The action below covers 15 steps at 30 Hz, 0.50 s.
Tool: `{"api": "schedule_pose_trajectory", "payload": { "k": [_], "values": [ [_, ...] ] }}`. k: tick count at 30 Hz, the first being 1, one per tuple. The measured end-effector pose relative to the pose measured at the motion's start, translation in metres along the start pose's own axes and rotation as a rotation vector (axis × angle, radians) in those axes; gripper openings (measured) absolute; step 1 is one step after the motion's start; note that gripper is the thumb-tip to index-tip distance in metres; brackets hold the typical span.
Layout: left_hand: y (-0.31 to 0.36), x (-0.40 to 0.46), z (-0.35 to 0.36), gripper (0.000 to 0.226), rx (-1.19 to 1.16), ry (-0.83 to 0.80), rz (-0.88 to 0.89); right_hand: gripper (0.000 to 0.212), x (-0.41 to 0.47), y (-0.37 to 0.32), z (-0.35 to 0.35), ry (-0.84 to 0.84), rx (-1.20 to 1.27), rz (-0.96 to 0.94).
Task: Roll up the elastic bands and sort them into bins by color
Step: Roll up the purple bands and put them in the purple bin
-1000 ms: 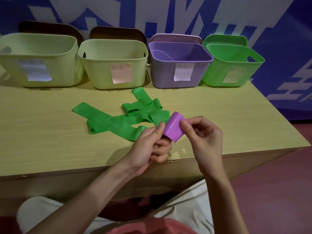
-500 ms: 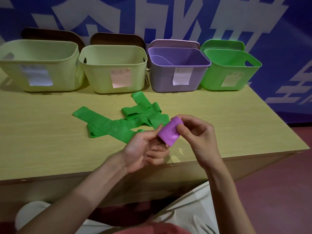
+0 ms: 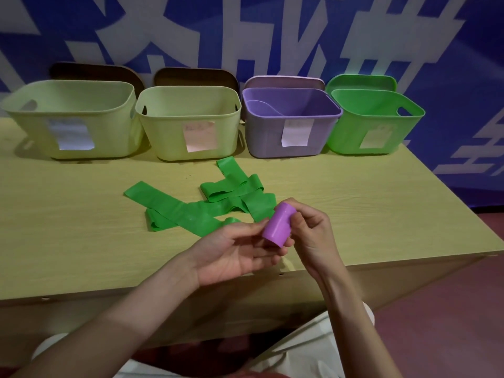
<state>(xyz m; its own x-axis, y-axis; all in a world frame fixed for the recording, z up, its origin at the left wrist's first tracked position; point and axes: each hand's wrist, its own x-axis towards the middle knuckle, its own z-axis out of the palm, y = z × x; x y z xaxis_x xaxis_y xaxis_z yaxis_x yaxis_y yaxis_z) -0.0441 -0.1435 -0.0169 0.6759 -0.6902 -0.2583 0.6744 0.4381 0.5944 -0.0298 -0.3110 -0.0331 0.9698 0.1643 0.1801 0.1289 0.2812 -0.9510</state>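
Bench [image 3: 81, 241]: pale wood top, backed by a blue wall with large white lettering [image 3: 354, 36]. Loose green bands [image 3: 196, 214] lie unrolled and tangled mid-bench, between the row of bins and the hands, just beyond the fingertips; nothing else lies between the hands and the bins.

Four bins along the rear edge, each with a paper label on its front. Left to right: large pale-yellow bin [image 3: 32, 124], smaller pale-yellow bin [image 3: 163, 132], purple bin [image 3: 261, 135], green bin [image 3: 343, 132]. A lid stands behind each bin. Purple bin: a curved purple shape shows inside at the left wall; cannot tell what it is. Visible parts of the other interiors show no contents; their floors are hidden by the front walls.

Purple band roll [image 3: 278, 228]: a tight cylinder, held above the front edge of the bench, tilted, upper end toward the right.

Left hand [image 3: 231, 252]: palm up, fingers loosely curled, thumb and fingertips on the roll's lower end. Right hand [image 3: 313, 236]: fingers curled round the roll's upper side, gripping it.
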Motion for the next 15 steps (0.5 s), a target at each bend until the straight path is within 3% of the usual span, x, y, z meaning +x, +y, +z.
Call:
{"api": "schedule_pose_trajectory", "payload": {
  "k": [8, 12, 15],
  "values": [
    [0.019, -0.001, -0.011, 0.065, 0.173, 0.165, -0.017, 0.037, 0.010, 0.002, -0.021, -0.223, 0.068, 0.039],
    [0.039, 0.005, -0.005, 0.026, 0.388, 0.244, -0.032, 0.032, 0.024, -0.016, -0.032, -0.369, -0.078, 0.050],
    [0.056, 0.016, 0.003, 0.030, 0.530, 0.252, -0.019, 0.027, 0.039, -0.026, -0.041, -0.388, -0.207, 0.060]
  ]
}}
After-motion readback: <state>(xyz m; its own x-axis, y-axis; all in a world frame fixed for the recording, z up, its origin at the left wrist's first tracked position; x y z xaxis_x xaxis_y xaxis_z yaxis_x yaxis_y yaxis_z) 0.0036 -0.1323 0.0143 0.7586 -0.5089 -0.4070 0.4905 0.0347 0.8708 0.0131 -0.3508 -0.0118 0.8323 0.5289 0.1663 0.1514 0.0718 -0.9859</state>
